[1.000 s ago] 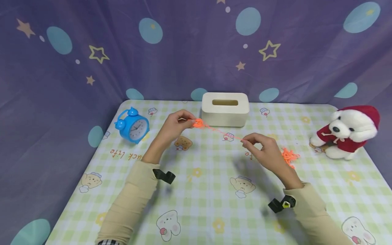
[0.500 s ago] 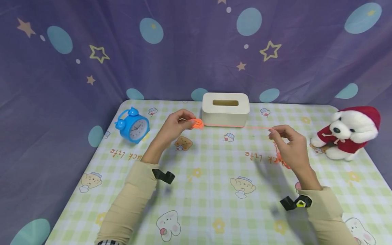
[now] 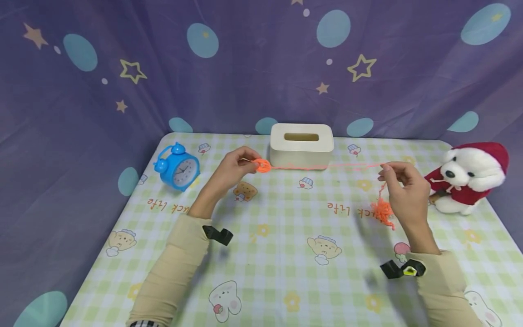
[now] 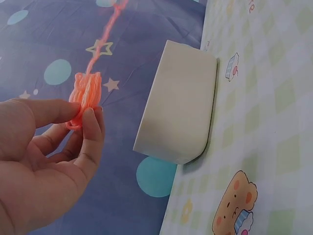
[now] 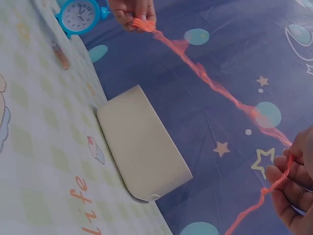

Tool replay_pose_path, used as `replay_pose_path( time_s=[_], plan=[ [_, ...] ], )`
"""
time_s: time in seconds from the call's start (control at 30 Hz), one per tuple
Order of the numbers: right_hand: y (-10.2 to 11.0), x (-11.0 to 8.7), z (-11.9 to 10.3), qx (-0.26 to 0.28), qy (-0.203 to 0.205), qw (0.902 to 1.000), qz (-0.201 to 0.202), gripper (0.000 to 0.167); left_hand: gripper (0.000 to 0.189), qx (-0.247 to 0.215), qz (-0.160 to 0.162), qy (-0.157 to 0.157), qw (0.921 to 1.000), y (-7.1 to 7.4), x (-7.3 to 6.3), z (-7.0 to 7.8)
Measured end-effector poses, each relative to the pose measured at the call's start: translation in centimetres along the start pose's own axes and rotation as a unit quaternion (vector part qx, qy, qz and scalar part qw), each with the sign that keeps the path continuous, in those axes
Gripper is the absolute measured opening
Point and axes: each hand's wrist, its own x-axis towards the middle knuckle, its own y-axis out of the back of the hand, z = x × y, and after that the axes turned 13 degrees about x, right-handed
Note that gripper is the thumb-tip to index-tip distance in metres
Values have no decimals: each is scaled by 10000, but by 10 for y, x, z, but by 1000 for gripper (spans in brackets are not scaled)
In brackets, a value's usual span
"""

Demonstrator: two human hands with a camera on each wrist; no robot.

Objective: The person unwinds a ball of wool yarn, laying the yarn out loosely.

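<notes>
My left hand pinches a small wound bundle of orange yarn between thumb and fingertips, raised above the table. From the bundle a strand of yarn runs nearly straight across to my right hand. The thumb and fingers of the right hand pinch this strand. Below the right hand, the strand trails down to a loose tangle of orange yarn. In the head view the strand passes in front of the cream tissue box.
A blue twin-bell alarm clock stands at the back left of the table. At the right sits a white plush dog in a red hooded top. The checked tablecloth ends at a purple curtain behind.
My right hand has moved right and slightly away, lengthening the strand between the hands. The tangle of yarn now shows to the left of the right wrist. My left hand stays put.
</notes>
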Motion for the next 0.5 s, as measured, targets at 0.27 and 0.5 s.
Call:
replay_pose_path(
  time_s=[0.27,0.5],
  plan=[
    [15,7,-3,178,161,9988,425,20,18,97,-38,90,9999,1,1,-3],
    [31,11,-4,375,210,9960,785,19,21,77,-11,305,9995,3,2,-5]
  ],
)
